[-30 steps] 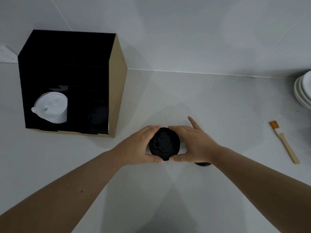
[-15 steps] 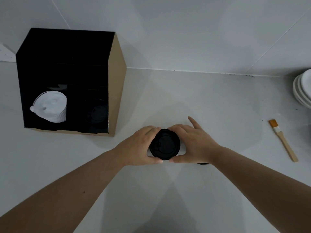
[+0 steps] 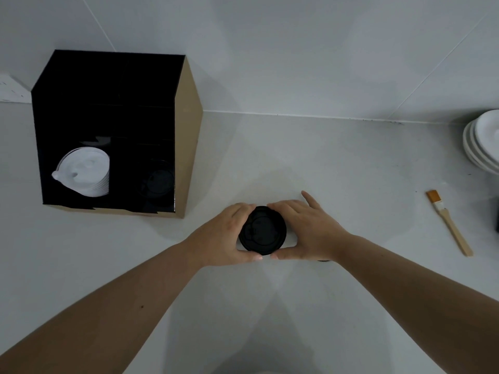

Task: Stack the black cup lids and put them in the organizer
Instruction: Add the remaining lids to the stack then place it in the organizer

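A stack of black cup lids [image 3: 262, 231] sits at the middle of the white counter, cupped from both sides. My left hand [image 3: 225, 237] wraps its left rim and my right hand [image 3: 307, 230] its right rim, thumbs nearly meeting in front. Another black lid [image 3: 323, 260] peeks out under my right wrist, mostly hidden. The organizer [image 3: 189, 136], a black box with brown cardboard sides, stands at the left against the wall. Its lower right compartment holds dark lids [image 3: 156, 180], hard to make out.
White lids [image 3: 85, 171] fill the organizer's lower left compartment. A wooden-handled brush [image 3: 449, 224] lies on the counter at the right. White plates [image 3: 483, 141] are stacked at the far right edge, with a dark object [image 3: 496, 214] just below them.
Both hands stay cupped around the black lids in the same spot. Only the camera view has shifted slightly.
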